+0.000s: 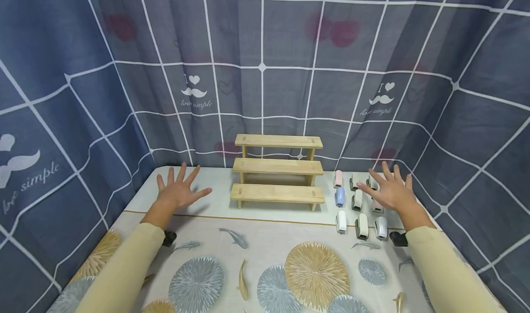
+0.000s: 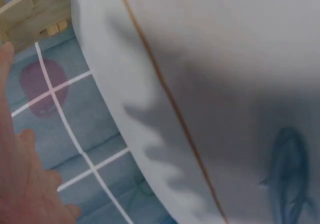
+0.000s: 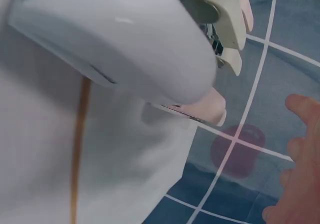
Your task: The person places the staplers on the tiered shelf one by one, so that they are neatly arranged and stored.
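Note:
My left hand (image 1: 178, 194) hovers over the left part of the table with its fingers spread and nothing in it. In the left wrist view, its fingers (image 2: 27, 179) show at the lower left edge, apart from any object. On the other side, my right hand (image 1: 395, 194) is spread too, overlapping a group of small staplers in the head view. These come in white (image 1: 341, 222), cream (image 1: 362, 226), blue (image 1: 339, 196) and pink (image 1: 337, 178); the hand hides some partly. A white stapler (image 3: 120, 39) looms large in the right wrist view, away from the fingers (image 3: 302, 159).
A three-step wooden stand (image 1: 277, 166) rests at the table's back middle, left of the staplers. Blue gridded curtains (image 1: 261, 92) enclose the back and sides. The tablecloth (image 1: 207, 230) has a brown line and printed fish and round leaf shapes.

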The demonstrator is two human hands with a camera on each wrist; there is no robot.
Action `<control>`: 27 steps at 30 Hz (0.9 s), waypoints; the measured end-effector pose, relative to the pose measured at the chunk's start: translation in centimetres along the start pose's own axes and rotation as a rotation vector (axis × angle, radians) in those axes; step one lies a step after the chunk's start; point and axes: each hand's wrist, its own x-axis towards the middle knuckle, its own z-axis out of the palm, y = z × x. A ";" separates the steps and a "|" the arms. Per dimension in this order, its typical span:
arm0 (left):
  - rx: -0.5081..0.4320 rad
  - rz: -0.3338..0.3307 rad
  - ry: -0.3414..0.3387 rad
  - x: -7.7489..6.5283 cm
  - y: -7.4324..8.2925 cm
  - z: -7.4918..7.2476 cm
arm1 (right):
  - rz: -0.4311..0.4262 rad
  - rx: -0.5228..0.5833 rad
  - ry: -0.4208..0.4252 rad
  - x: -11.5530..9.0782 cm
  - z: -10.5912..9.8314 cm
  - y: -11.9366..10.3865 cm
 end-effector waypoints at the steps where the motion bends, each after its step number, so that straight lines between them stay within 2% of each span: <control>1: -0.003 0.004 0.006 -0.2 0.0 0.2 | -0.004 0.001 0.007 -0.2 0.1 0.0; 8: -0.012 0.027 0.030 -1.1 0.7 1.8 | -0.010 0.033 0.069 -1.7 1.1 -0.2; 16: -0.077 0.082 0.036 -1.8 3.0 2.4 | -0.061 0.092 0.156 -3.6 2.5 0.0; 22: -0.229 0.118 0.000 -1.8 4.5 3.0 | -0.091 0.190 0.143 -5.0 2.7 -0.3; 27: -0.439 0.152 -0.029 -1.6 5.8 3.5 | -0.092 0.322 0.108 -6.2 2.5 -0.5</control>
